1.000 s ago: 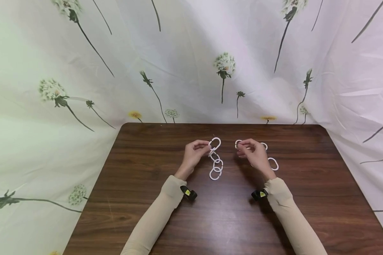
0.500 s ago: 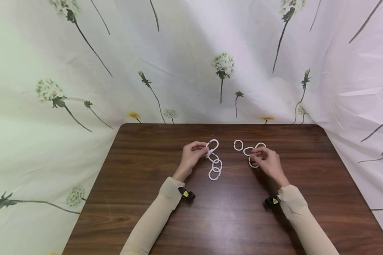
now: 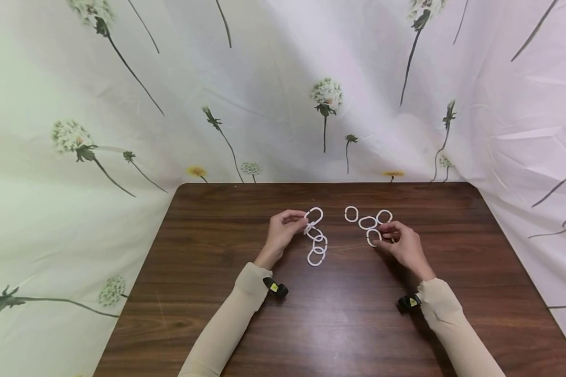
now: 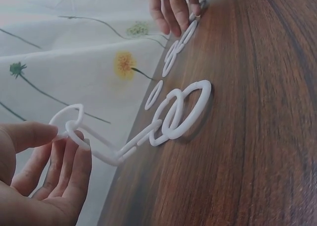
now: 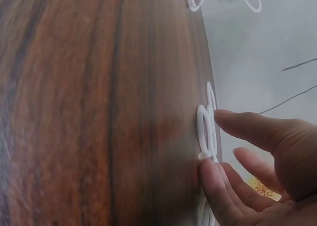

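My right hand has dropped from the far loose rings to a nearer loose ring flat on the table, fingertips pinching its edge, while my left hand still pinches the chain top link, raised.

A dark brown wooden table with a clear lengthwise grain fills the lower middle of the head view; its far corners are rounded. Behind it and down both sides hangs a pale, creased curtain, printed with dandelion heads on thin dark stems and a few small yellow flowers just above the table's far edge. The cloth looks faintly green on the left and pinkish on the right, perhaps from the light. The light is soft and even.
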{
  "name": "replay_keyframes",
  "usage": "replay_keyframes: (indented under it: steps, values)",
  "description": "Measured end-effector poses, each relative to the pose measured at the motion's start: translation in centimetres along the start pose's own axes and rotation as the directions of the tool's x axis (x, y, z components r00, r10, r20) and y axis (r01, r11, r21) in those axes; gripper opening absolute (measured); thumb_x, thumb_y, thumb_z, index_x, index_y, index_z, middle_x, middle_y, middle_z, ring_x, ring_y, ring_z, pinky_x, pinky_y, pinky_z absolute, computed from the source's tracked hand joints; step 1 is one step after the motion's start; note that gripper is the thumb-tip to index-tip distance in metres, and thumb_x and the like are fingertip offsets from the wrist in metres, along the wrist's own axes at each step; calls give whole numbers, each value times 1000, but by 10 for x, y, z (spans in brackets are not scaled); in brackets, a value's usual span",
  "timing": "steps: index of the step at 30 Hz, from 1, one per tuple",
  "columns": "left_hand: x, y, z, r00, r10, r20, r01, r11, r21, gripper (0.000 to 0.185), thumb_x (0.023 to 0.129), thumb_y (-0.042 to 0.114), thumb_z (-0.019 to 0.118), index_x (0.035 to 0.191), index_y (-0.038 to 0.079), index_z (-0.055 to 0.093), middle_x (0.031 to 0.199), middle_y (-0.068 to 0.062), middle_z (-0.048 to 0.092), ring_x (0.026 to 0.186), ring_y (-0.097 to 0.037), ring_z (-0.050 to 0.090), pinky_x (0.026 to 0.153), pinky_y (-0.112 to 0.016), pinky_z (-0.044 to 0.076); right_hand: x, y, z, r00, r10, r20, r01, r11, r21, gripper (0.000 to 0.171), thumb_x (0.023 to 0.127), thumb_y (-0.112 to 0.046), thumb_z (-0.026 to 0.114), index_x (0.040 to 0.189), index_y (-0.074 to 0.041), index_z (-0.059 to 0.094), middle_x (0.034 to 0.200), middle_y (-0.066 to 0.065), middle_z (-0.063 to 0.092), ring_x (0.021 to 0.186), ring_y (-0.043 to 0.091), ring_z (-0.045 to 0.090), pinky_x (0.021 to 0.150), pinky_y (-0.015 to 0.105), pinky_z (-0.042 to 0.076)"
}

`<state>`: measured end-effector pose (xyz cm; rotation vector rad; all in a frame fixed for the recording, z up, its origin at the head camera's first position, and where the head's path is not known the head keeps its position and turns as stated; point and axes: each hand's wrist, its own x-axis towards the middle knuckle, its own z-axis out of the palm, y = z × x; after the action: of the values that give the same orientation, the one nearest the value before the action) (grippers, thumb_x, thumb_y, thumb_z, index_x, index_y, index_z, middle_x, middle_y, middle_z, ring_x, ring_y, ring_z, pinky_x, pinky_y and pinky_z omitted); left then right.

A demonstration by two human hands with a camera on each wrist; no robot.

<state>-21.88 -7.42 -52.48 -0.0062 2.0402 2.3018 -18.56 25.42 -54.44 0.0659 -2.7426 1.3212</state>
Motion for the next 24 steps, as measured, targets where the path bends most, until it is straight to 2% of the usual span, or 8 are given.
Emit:
replay_keyframes:
  steps: [6, 11, 16, 24]
  values:
    - [0, -1, 0, 1000, -1, 6, 1, 1000, 4, 28, 85, 3, 74, 110, -9, 67, 98, -20, 71, 80, -16, 70, 93, -58, 55, 1, 0, 1, 999, -6, 32, 8, 998, -63, 52, 73, -16, 87, 119, -4, 65, 116, 16, 70, 100, 31, 71, 83, 31, 59]
    - [-1, -1, 0, 1000, -7, 1, 7, 1000, -4, 27, 85, 2, 74, 109, -8, 68, 96, -17, 71, 80, -14, 70, 93, -57, 55, 3, -1, 4, 998, -45, 45, 50, 994, -102, 57, 73, -16, 88, 122, 0, 64, 117, 20, 67, 99, 34, 69, 87, 46, 59]
    - [-3, 0, 0, 1000, 0, 2, 0, 1000, 6, 25, 84, 1, 74, 107, -7, 69, 91, -11, 72, 80, -18, 71, 88, -52, 59, 6, -3, 5, 996, -73, 47, 79, 988, -133, 57, 71, -16, 89, 119, 4, 65, 111, 23, 64, 96, 37, 69, 84, 48, 59]
    - [-5, -1, -2, 1000, 12, 11, -12, 1000, 3, 25, 85, 0, 73, 107, -9, 68, 92, -13, 72, 75, -9, 69, 85, -46, 62, 9, -3, 5, 996, -70, 59, 80, 981, -178, 51, 70, -18, 89, 112, 2, 69, 106, 22, 63, 91, 36, 69, 81, 46, 59]
